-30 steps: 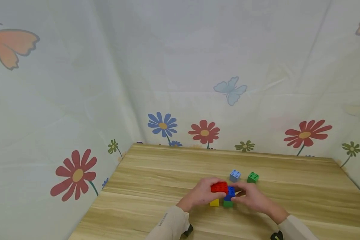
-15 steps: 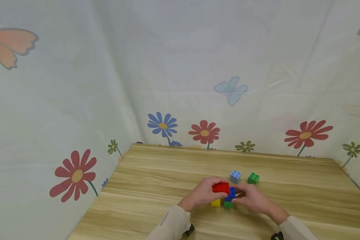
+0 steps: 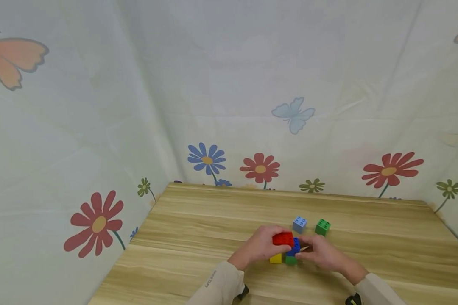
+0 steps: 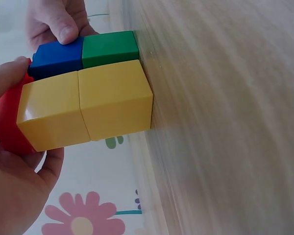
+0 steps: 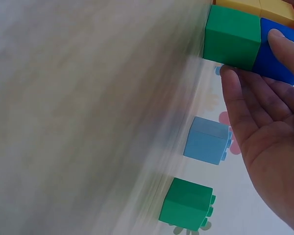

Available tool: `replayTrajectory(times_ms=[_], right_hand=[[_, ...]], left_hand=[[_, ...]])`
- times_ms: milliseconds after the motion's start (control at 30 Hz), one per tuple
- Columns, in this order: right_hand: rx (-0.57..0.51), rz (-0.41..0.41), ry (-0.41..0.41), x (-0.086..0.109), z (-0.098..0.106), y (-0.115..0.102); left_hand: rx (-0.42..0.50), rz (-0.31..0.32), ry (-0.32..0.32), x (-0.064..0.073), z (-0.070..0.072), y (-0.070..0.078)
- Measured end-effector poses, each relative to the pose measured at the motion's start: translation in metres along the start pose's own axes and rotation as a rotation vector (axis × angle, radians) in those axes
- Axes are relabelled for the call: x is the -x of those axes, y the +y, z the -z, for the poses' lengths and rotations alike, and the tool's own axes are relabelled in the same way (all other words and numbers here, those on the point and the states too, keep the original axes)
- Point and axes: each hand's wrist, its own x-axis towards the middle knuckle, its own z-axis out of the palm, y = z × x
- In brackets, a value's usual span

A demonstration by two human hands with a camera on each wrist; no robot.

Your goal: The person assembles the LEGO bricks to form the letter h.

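My left hand (image 3: 260,245) grips a red toy building brick (image 3: 283,238) from above, thumb on the near side. Below the red brick, two yellow bricks (image 4: 115,100) form a column reaching down to the table. Right beside it stands a second column, a dark blue brick (image 5: 265,55) on top of a green brick (image 5: 232,38). My right hand (image 3: 323,254) pinches the dark blue brick from the right side, its thumb near and fingers behind. In the left wrist view, the two columns stand close against each other. The red brick's far side is hidden.
A light blue brick (image 3: 299,224) and a separate green brick (image 3: 322,227) stand behind the hands, studs up. The wooden table (image 3: 198,220) meets a flower-printed curtain (image 3: 229,84) at its back edge.
The left hand, the red brick and the yellow column have shifted slightly to the right, toward the blue and green column. The right hand keeps its hold, nearly still.
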Motion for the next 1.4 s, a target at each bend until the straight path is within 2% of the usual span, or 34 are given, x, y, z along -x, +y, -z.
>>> replayTrajectory(times_ms=[300,500,867,1133,1400], right_hand=[[0.02,0.015,-0.012,-0.001,0.002,-0.006],[-0.009,0.004,-0.03,-0.001,0.003,-0.006],[-0.006,0.005,-0.035,-0.002,0.003,-0.005],[0.003,0.034,-0.037,-0.003,0.003,-0.004],[0.008,0.038,-0.05,-0.003,0.005,-0.006]], left_hand=[[-0.108,-0.029,0.011,-0.001,-0.001,0.001],[-0.173,-0.02,0.016,-0.001,-0.001,0.003],[-0.222,0.002,0.022,0.0,-0.001,0.005],[-0.27,-0.013,0.028,-0.001,0.0,0.008],[-0.326,0.011,0.036,0.0,0.0,0.014]])
